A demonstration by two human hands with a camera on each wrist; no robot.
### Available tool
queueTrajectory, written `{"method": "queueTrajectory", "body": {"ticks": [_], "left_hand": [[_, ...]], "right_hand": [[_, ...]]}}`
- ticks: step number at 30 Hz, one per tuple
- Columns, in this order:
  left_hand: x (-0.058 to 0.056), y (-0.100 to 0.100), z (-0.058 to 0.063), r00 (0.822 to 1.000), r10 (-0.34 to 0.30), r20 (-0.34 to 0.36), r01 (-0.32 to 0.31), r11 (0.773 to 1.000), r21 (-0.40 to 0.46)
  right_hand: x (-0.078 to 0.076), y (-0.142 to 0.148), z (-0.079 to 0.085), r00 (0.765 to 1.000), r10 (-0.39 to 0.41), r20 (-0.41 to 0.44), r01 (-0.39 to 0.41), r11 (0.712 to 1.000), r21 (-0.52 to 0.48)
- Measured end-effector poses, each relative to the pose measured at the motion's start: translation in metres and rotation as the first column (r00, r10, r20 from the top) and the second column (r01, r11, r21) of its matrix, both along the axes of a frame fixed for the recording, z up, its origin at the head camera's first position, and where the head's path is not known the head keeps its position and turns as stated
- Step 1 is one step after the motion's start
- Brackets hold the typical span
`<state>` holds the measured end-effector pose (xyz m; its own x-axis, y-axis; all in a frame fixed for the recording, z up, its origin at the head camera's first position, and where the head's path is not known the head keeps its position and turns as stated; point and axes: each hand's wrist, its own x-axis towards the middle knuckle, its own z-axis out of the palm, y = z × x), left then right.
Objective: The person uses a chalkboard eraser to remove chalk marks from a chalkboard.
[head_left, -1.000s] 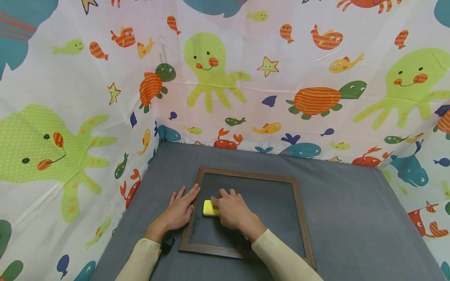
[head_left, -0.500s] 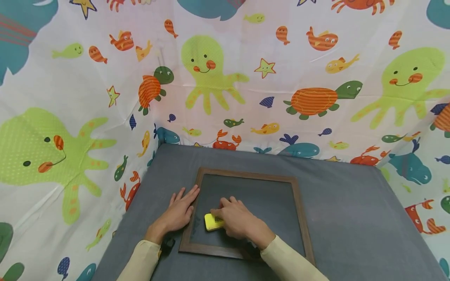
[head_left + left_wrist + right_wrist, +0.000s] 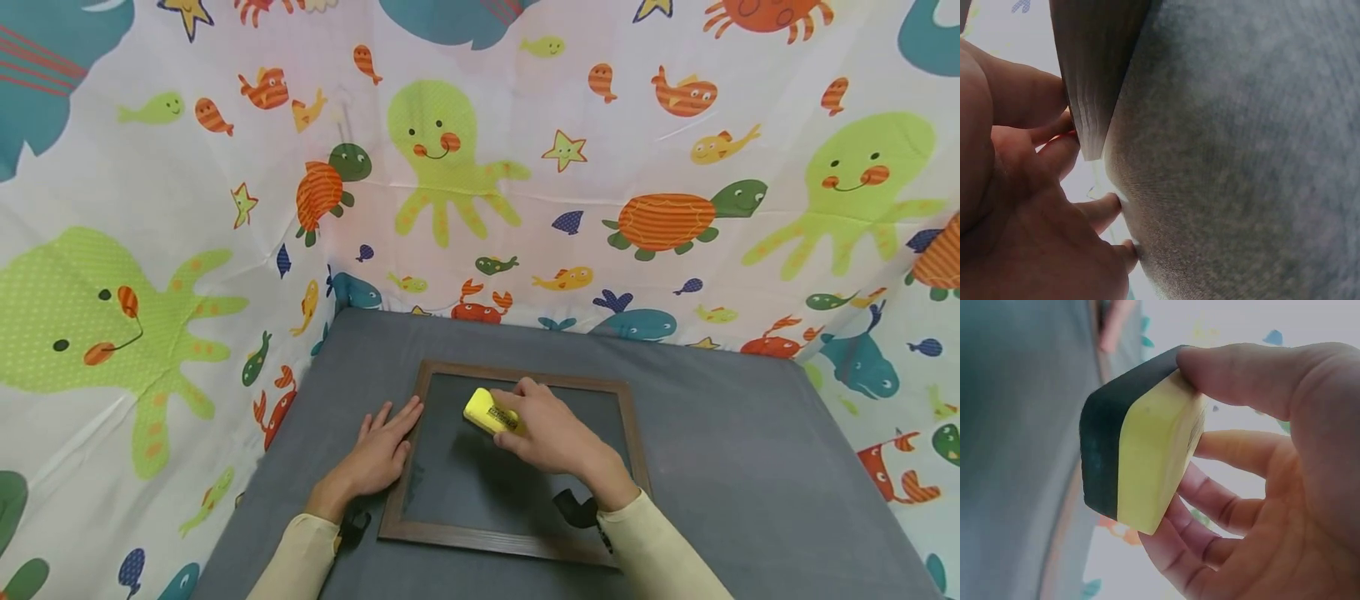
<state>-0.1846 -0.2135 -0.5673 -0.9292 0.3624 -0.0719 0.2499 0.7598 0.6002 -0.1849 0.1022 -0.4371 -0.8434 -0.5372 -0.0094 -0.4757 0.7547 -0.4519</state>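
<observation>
A yellow board eraser (image 3: pixel 491 412) with a dark felt underside is gripped in my right hand (image 3: pixel 553 427), tilted and raised off the chalkboard (image 3: pixel 457 492), its shadow falling on the dark surface. In the right wrist view the thumb and fingers pinch the eraser (image 3: pixel 1147 444) by its edges, with the felt towards the board. My left hand (image 3: pixel 373 458) lies with fingers spread at the board's left side, fingertips touching the brown wooden frame (image 3: pixel 411 527). Up close in the left wrist view, the thumb and fingers rest at the frame's corner (image 3: pixel 1091 119) and on the cloth.
Grey cloth (image 3: pixel 727 450) covers the table around the board. A white curtain (image 3: pixel 510 100) printed with sea animals stands behind and at both sides. Black camera straps show at both wrists.
My right hand has first slid the eraser towards me, then lifted it off the board, moving away from me and right. The left hand stays at the frame.
</observation>
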Motion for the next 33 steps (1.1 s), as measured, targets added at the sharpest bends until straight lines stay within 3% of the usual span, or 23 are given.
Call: {"method": "queueTrajectory", "body": {"ticks": [9,18,25,33], "left_hand": [[0.001,0.0,0.0,1.0,-0.014,0.004,0.014,1.0,0.005],[0.002,-0.001,-0.004,1.0,-0.011,-0.013,0.011,0.999,0.033],[0.003,0.0,-0.005,1.0,-0.005,-0.002,0.005,1.0,0.029],[0.004,0.0,-0.004,1.0,0.0,0.0,0.0,0.999,0.044]], "right_hand": [[-0.01,0.052,0.04,0.984,-0.169,-0.05,0.168,0.986,-0.025],[-0.005,0.114,0.062,0.922,-0.379,-0.08,0.377,0.925,-0.036],[0.004,0.166,0.045,0.875,-0.477,-0.085,0.476,0.879,-0.034],[0.019,0.204,0.0,0.824,-0.566,0.031,0.565,0.824,0.034]]}}
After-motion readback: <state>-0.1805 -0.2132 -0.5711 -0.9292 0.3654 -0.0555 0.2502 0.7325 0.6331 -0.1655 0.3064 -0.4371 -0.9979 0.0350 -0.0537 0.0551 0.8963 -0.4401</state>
